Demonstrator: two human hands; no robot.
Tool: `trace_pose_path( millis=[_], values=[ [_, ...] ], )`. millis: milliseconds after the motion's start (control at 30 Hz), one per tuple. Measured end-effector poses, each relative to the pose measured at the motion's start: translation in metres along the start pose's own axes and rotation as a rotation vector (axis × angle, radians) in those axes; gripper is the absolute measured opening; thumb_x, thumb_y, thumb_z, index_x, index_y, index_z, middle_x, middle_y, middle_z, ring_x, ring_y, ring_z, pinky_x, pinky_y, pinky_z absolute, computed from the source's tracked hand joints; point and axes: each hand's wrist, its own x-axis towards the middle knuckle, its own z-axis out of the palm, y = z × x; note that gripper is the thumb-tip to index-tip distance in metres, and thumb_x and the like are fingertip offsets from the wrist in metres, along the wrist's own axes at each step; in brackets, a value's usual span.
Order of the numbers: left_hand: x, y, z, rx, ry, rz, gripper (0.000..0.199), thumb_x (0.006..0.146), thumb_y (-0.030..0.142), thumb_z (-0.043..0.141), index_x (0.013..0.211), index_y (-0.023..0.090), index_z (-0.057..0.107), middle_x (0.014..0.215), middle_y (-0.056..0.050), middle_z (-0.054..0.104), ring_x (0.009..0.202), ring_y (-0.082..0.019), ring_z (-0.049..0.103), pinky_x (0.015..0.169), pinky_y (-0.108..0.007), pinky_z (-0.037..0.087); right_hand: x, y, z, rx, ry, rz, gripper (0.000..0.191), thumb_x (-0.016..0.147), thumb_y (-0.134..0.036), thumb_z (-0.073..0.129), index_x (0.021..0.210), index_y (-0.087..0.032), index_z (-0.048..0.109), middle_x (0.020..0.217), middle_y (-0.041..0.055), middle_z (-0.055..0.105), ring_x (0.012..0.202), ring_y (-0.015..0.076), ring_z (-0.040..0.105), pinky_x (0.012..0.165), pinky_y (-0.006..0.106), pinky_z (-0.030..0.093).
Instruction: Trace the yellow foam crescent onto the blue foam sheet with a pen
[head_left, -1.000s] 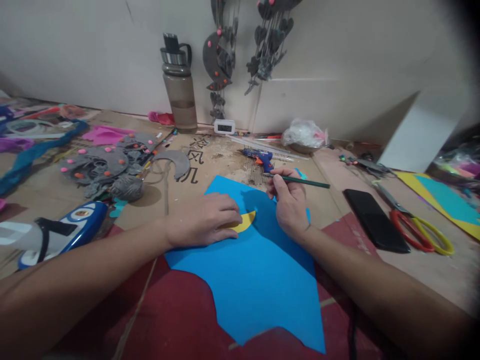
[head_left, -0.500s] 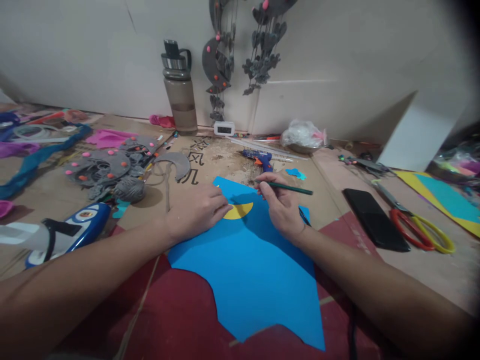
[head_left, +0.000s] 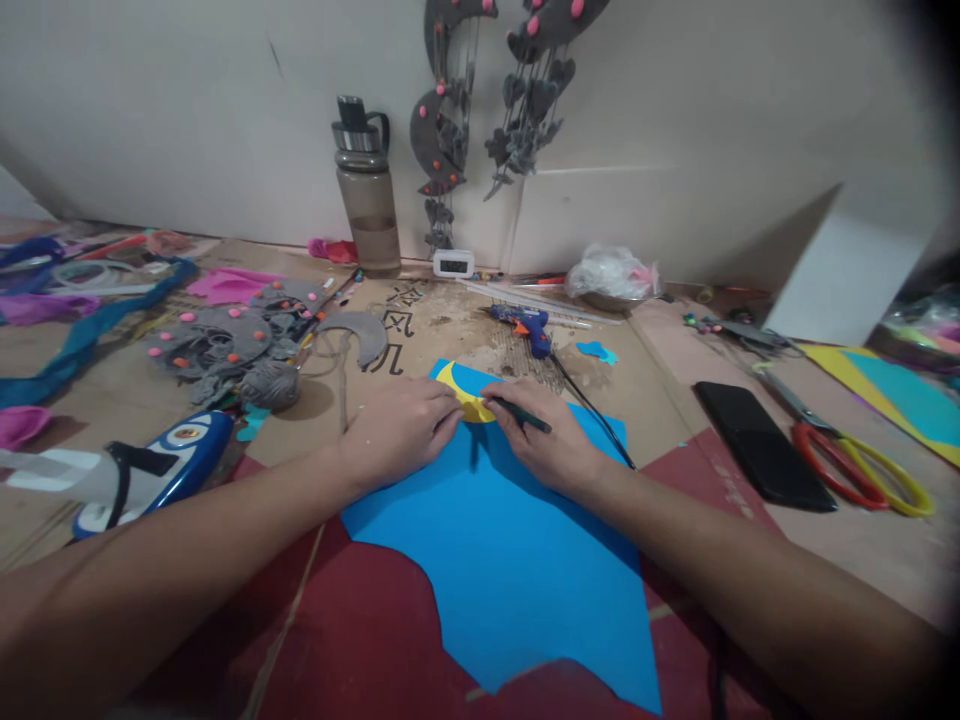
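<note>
A yellow crescent (head_left: pixel 471 403) lies on the upper part of a blue sheet (head_left: pixel 525 560). My left hand (head_left: pixel 409 425) rests at the crescent's left side, its fingertips closed together at the yellow edge. In my right hand (head_left: pixel 544 435) is a dark green pencil (head_left: pixel 523 412), gripped close to its tip, which is over the right side of the crescent. The pencil tip is hidden by the fingers. Under the hands the blue sheet lies flat, with curved cutouts along its lower and left edges.
Beyond the sheet lies a blue glue gun (head_left: pixel 525 325), its cord running to the right. A phone (head_left: pixel 761 445) and scissors (head_left: pixel 840 465) are at the right. Grey felt pieces (head_left: pixel 217 340) and a blue-white device (head_left: pixel 161 465) lie left. A bottle (head_left: pixel 369 200) stands by the wall.
My right hand has moved left and down, bringing the pencil onto the crescent beside my left hand. More of the crescent's upper part shows. The whole view has shifted slightly.
</note>
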Motion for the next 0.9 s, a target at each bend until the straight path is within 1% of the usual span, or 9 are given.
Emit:
trace_pose_path(
  millis=[167, 300, 400, 500, 600, 667, 733, 833, 900],
  values=[
    [0.0, -0.005, 0.002, -0.103, 0.076, -0.102, 0.029, 0.098, 0.027, 0.047, 0.086, 0.017, 0.072, 0.091, -0.009, 0.075, 0.091, -0.024, 0.07, 0.084, -0.037, 0.053, 0.0, -0.001, -0.001, 0.038, 0.013, -0.044, 0.019, 0.099, -0.028, 0.05, 0.102, -0.024, 0.068, 0.1, 0.0069, 0.074, 0.092, 0.0215, 0.066, 0.085, 0.037, 0.051],
    [0.003, -0.012, 0.002, -0.189, 0.148, -0.196, 0.026, 0.096, 0.024, 0.05, 0.084, 0.018, 0.072, 0.092, -0.007, 0.075, 0.091, -0.021, 0.069, 0.083, -0.034, 0.052, 0.0, 0.0, -0.001, 0.04, 0.007, -0.044, 0.019, 0.099, -0.029, 0.05, 0.101, -0.025, 0.069, 0.099, 0.0063, 0.074, 0.092, 0.0214, 0.066, 0.084, 0.038, 0.052],
    [0.004, -0.015, 0.003, -0.196, 0.145, -0.252, 0.026, 0.095, 0.024, 0.051, 0.079, 0.019, 0.071, 0.09, -0.006, 0.074, 0.088, -0.02, 0.069, 0.081, -0.033, 0.052, 0.0, -0.001, -0.002, 0.05, 0.014, -0.041, 0.019, 0.099, -0.029, 0.05, 0.101, -0.025, 0.069, 0.1, 0.0065, 0.073, 0.092, 0.0214, 0.066, 0.084, 0.038, 0.052],
    [0.004, -0.014, 0.003, -0.205, 0.13, -0.255, 0.028, 0.094, 0.025, 0.05, 0.077, 0.019, 0.071, 0.088, -0.006, 0.074, 0.087, -0.021, 0.068, 0.082, -0.034, 0.051, 0.0, -0.002, -0.002, 0.069, 0.037, -0.032, 0.018, 0.099, -0.027, 0.052, 0.104, -0.024, 0.069, 0.102, 0.0066, 0.073, 0.095, 0.0213, 0.066, 0.085, 0.037, 0.052],
    [0.005, -0.014, 0.001, -0.249, 0.183, -0.289, 0.028, 0.093, 0.028, 0.051, 0.077, 0.019, 0.072, 0.089, -0.006, 0.075, 0.089, -0.022, 0.068, 0.083, -0.035, 0.05, 0.0, -0.003, -0.003, 0.083, 0.073, -0.036, 0.018, 0.098, -0.025, 0.053, 0.106, -0.023, 0.069, 0.102, 0.007, 0.074, 0.094, 0.021, 0.066, 0.084, 0.036, 0.053],
    [0.007, -0.016, -0.001, -0.302, 0.243, -0.369, 0.029, 0.092, 0.032, 0.051, 0.079, 0.02, 0.074, 0.091, -0.006, 0.076, 0.09, -0.022, 0.068, 0.083, -0.033, 0.049, 0.0, -0.002, -0.003, 0.083, 0.072, -0.053, 0.017, 0.098, -0.025, 0.053, 0.106, -0.022, 0.069, 0.1, 0.0071, 0.074, 0.093, 0.0207, 0.066, 0.083, 0.036, 0.053],
    [0.009, -0.02, -0.002, -0.384, 0.282, -0.48, 0.031, 0.091, 0.036, 0.05, 0.081, 0.02, 0.075, 0.091, -0.006, 0.076, 0.089, -0.022, 0.068, 0.08, -0.032, 0.049, 0.0, -0.001, -0.002, 0.07, 0.055, -0.073, 0.018, 0.099, -0.025, 0.053, 0.106, -0.022, 0.068, 0.1, 0.007, 0.074, 0.094, 0.0206, 0.066, 0.084, 0.036, 0.053],
    [0.011, -0.027, -0.001, -0.569, 0.299, -0.644, 0.032, 0.087, 0.041, 0.053, 0.082, 0.019, 0.075, 0.088, -0.005, 0.076, 0.085, -0.022, 0.067, 0.076, -0.031, 0.049, -0.001, -0.001, -0.001, 0.044, 0.033, -0.087, 0.018, 0.099, -0.026, 0.052, 0.106, -0.023, 0.068, 0.101, 0.0067, 0.073, 0.094, 0.0205, 0.066, 0.084, 0.036, 0.054],
    [0.012, -0.032, 0.002, -0.689, 0.319, -0.71, 0.032, 0.084, 0.044, 0.055, 0.082, 0.018, 0.074, 0.088, -0.005, 0.076, 0.085, -0.022, 0.067, 0.074, -0.031, 0.049, -0.001, 0.0, 0.0, 0.034, 0.03, -0.081, 0.018, 0.099, -0.026, 0.052, 0.105, -0.023, 0.069, 0.101, 0.0068, 0.073, 0.093, 0.0207, 0.067, 0.084, 0.036, 0.054]
  ],
)
